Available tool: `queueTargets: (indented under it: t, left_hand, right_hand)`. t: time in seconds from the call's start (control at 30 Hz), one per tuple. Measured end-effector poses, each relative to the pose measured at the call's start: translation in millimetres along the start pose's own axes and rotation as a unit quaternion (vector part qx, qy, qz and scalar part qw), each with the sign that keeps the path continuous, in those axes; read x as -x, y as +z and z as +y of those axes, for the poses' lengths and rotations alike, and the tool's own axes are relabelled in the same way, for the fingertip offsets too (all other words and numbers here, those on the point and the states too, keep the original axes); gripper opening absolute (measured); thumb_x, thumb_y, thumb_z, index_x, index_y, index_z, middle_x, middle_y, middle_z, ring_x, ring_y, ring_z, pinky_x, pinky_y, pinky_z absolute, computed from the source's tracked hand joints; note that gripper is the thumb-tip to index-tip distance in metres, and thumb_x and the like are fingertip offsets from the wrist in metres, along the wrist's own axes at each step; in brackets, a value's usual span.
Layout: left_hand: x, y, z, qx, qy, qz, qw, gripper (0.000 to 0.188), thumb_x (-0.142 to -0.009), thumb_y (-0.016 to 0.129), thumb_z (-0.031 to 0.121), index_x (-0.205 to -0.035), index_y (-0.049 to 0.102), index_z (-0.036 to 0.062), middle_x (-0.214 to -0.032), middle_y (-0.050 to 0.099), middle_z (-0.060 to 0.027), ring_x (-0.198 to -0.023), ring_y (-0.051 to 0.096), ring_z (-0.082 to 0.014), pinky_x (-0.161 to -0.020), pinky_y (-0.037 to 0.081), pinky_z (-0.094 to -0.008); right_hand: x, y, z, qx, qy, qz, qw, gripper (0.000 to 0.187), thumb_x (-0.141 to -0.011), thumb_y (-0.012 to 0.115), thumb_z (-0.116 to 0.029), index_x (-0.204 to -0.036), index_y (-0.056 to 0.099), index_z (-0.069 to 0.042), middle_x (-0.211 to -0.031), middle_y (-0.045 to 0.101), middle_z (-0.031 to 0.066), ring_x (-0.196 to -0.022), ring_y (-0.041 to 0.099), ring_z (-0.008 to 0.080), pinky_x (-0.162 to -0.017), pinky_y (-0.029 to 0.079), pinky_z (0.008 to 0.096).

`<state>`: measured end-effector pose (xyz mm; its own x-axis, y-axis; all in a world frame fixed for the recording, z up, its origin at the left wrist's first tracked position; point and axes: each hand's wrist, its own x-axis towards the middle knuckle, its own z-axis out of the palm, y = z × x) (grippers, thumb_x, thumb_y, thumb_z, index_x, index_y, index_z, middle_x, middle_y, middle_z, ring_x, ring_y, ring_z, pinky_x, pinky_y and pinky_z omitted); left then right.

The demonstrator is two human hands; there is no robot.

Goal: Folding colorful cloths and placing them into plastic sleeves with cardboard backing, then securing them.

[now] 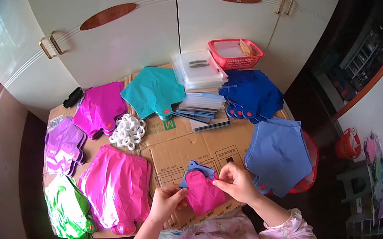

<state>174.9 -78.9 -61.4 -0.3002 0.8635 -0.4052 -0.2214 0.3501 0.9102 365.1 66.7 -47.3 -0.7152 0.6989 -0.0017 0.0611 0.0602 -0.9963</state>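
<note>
Cardboard (178, 147) apparently adjoins white cabinets (110, 49); left hand (167, 201) and right hand (236, 182) pinch pink film (204, 195).

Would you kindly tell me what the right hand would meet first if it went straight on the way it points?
The right hand would likely first meet the pink piece that it touches; depth beyond is unclear.

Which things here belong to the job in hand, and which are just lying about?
Likely in the job:
pink piece, held by left hand and right hand
blue piece against it
large pink stack and light blue stack, similar in colour

Probably just lying about:
coral basket
black object, back left
red container, far right
</note>
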Motion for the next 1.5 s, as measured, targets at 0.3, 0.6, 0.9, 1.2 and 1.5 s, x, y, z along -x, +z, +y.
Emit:
queueTargets:
  t: [0.3, 0.6, 0.9, 1.2, 1.5]
  left_hand:
    - [-26.6, 2.5, 1.7, -0.286, 0.161, 0.080, 0.941, 0.021, -0.077, 0.071, 0.015, -0.093, 0.069, 0.0014, -0.076, 0.065, -0.0124, -0.062, 0.063, -0.0195, -0.060, 0.051, -0.0296]
    - [-25.0, 0.5, 7.4, -0.373, 0.234, 0.072, 0.895, 0.011, -0.074, 0.068, 0.010, -0.082, 0.067, 0.0028, -0.075, 0.059, -0.0123, -0.070, 0.062, -0.0274, -0.064, 0.050, -0.0363]
    - [-7.6, 18.3, 5.4, -0.648, 0.387, 0.017, 0.656, 0.012, -0.065, 0.059, 0.015, -0.071, 0.058, 0.0058, -0.075, 0.051, -0.0052, -0.069, 0.058, -0.0184, -0.056, 0.052, -0.0280]
    - [-5.0, 22.1, 4.3, -0.664, 0.391, 0.021, 0.637, 0.018, -0.063, 0.062, 0.020, -0.072, 0.058, 0.0054, -0.076, 0.051, -0.0041, -0.070, 0.057, -0.0157, -0.052, 0.051, -0.0264]
    - [0.4, 14.6, -4.1, -0.678, 0.446, 0.043, 0.583, 0.012, -0.065, 0.060, 0.016, -0.073, 0.059, 0.0073, -0.078, 0.049, -0.0006, -0.068, 0.053, -0.0116, -0.050, 0.050, -0.0237]
  right_hand:
    - [-53.1, -15.3, 36.0, 0.076, 0.071, -0.159, 0.982, 0.020, -0.081, 0.067, -0.013, -0.094, 0.061, 0.002, -0.076, 0.064, 0.0037, -0.069, 0.055, 0.0075, -0.064, 0.045, 0.0260]
    - [-62.2, -10.6, 18.2, 0.321, -0.099, -0.131, 0.933, 0.009, -0.074, 0.066, -0.003, -0.081, 0.063, -0.001, -0.077, 0.061, 0.0110, -0.073, 0.061, 0.0269, -0.065, 0.048, 0.0338]
    - [-46.6, -10.1, 22.7, 0.402, -0.227, -0.092, 0.882, 0.013, -0.073, 0.060, 0.001, -0.086, 0.063, -0.003, -0.089, 0.061, 0.0099, -0.087, 0.060, 0.0283, -0.076, 0.049, 0.0371]
    - [-8.7, 19.7, 15.3, 0.539, -0.348, -0.017, 0.767, 0.026, -0.084, 0.053, -0.012, -0.107, 0.057, -0.001, -0.115, 0.057, 0.0125, -0.115, 0.052, 0.0250, -0.103, 0.038, 0.0394]
    - [-6.8, 19.2, 34.6, 0.511, -0.384, 0.020, 0.769, 0.014, -0.078, 0.061, -0.010, -0.089, 0.064, -0.001, -0.097, 0.064, 0.0098, -0.097, 0.061, 0.0222, -0.094, 0.047, 0.0378]
